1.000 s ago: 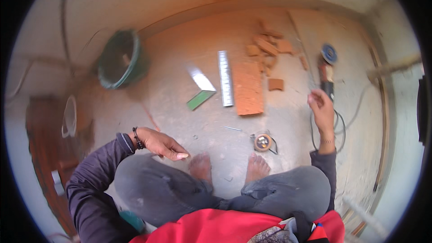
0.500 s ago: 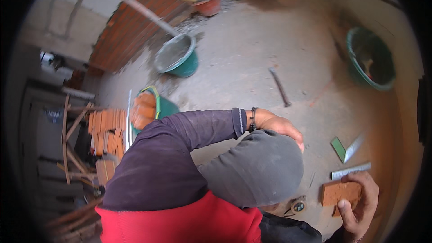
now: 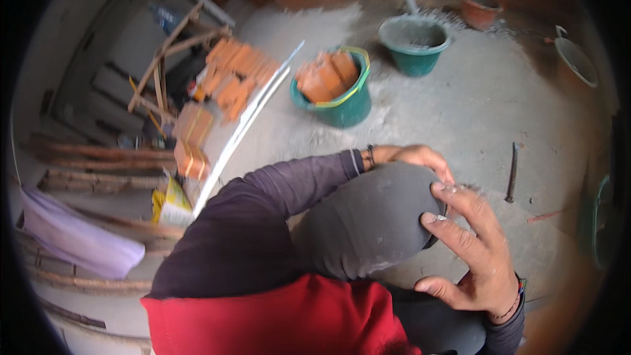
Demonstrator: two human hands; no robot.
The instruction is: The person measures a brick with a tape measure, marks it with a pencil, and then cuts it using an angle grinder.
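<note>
My right hand (image 3: 476, 246) is open, fingers apart and bent, beside my grey-trousered knee (image 3: 355, 217), fingertips at its right edge. No brick shows in it. My left hand (image 3: 411, 158) lies curved over the far side of the same knee, its fingertips hidden behind the knee and the right hand. A dark metal bar (image 3: 511, 177) lies on the floor to the right of both hands. The square and ruler are out of view.
Beyond me stand a green bucket (image 3: 348, 112) full of orange bricks, another green bucket (image 3: 414, 59) and a red bucket (image 3: 483, 13). At left are a brick pile (image 3: 230, 69), a long white strip (image 3: 240, 131), wooden planks (image 3: 118, 181) and a hanging lilac cloth (image 3: 85, 236).
The view has swung left toward the buckets and planks. My right hand has left the brick piece it grasped and moved up to my knee, fingers spread.
</note>
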